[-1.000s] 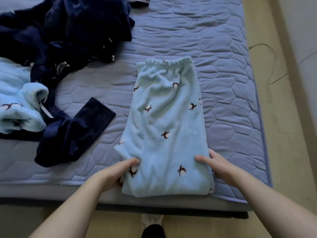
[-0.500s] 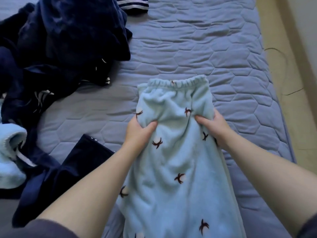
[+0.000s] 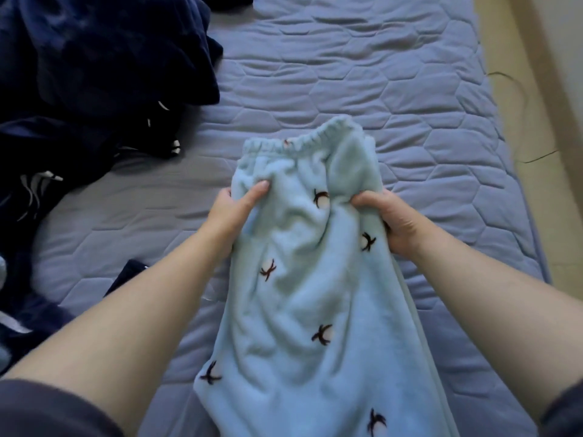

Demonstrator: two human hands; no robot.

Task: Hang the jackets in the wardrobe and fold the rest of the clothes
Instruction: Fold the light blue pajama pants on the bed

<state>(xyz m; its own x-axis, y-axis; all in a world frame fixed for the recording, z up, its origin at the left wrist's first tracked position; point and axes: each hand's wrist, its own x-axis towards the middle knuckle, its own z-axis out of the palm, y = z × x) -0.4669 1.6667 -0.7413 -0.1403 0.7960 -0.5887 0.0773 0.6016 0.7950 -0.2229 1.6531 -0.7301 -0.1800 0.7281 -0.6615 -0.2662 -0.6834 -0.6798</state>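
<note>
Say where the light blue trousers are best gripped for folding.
Probably just below the elastic waistband, one hand at each side edge, reaching from the near end: the trousers lie lengthwise toward the person. The left hand and right hand pinch there now.

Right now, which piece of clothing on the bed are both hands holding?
The light blue fleece pants, gripped below the waistband by left hand and right hand; the navy clothes lie untouched.

We record a blue-grey quilted mattress [image 3: 347, 74] with hexagon stitching, lightly rumpled. Along its right edge lies pale floor [image 3: 517, 127], crossed by a thin dark cable [image 3: 538, 156]. Lighting is dim.
</note>
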